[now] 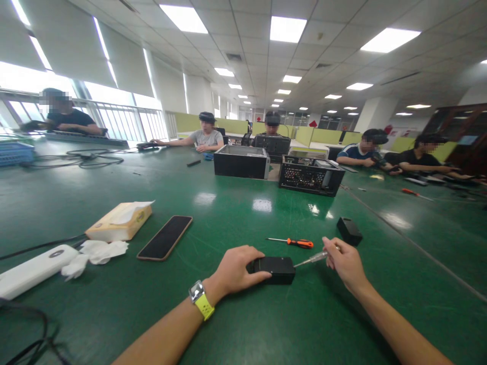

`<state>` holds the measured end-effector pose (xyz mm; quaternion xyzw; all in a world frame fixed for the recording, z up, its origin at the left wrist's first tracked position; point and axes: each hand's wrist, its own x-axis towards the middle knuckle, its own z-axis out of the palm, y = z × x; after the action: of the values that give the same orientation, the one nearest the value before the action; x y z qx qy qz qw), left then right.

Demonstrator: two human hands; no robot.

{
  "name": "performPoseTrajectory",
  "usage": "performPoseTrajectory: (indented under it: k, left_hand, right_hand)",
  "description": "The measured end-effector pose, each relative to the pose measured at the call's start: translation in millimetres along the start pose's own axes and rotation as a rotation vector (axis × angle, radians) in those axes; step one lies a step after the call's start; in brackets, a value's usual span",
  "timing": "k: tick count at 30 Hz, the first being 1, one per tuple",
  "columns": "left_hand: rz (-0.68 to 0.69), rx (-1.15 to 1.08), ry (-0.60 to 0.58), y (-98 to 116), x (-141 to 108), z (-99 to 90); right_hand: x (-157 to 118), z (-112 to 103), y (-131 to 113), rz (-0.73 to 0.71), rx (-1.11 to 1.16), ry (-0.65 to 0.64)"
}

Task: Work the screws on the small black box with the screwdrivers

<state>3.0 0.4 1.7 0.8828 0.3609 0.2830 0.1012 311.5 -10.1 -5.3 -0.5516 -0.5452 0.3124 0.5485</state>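
We grip a small black rectangular box [281, 271] in our left hand [239, 268] and a clear-handled metal screwdriver [318, 257] in our right hand [347, 261].
The box lies low in the frame, right of centre, on the glossy green tabletop [171, 309]; our left fingers and thumb close around its left part. Our right fingers pinch the handle, the tip meeting the box's right end. An orange-and-black-handled screwdriver [300, 244] lies just above, a second black block-shaped piece [349, 231] farther right.
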Motion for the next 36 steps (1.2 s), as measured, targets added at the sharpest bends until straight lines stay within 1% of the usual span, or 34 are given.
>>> performPoseTrajectory:
  k: [2,4,8,11,13,19,26,31,36]
  left_hand:
    - [-0.006,0.004,0.004,0,0,0.0]
    - [-0.011,0.002,0.004,0,0,-0.4]
    - [-0.03,-0.005,-0.003,0,-2,-1.3]
    - [-0.046,-0.007,-0.009,0,-2,-1.5]
    - [-0.048,-0.012,-0.011,0,-2,-1.4]
    - [-0.041,-0.015,-0.005,1,-1,-1.5]
    - [-0.044,-0.006,-0.013,2,-1,-2.9]
    - [-0.043,0.014,-0.006,3,0,-2.4]
    - [-0.036,0.021,-0.004,3,0,-2.3]
  right_hand:
    - [-6,9,1,-0.012,0.011,0.024]
    - [-11,17,1,0.008,0.029,0.018]
    - [-11,23,2,0.135,0.079,-0.032]
    - [-7,20,3,0.245,0.114,-0.081]
    - [-4,16,2,0.294,0.124,-0.104]
    - [1,6,0,0.338,0.139,-0.129]
    - [6,4,9,0.495,0.164,-0.205]
    - [10,-5,13,0.601,0.16,-0.277]
    - [15,-14,13,0.623,0.155,-0.276]
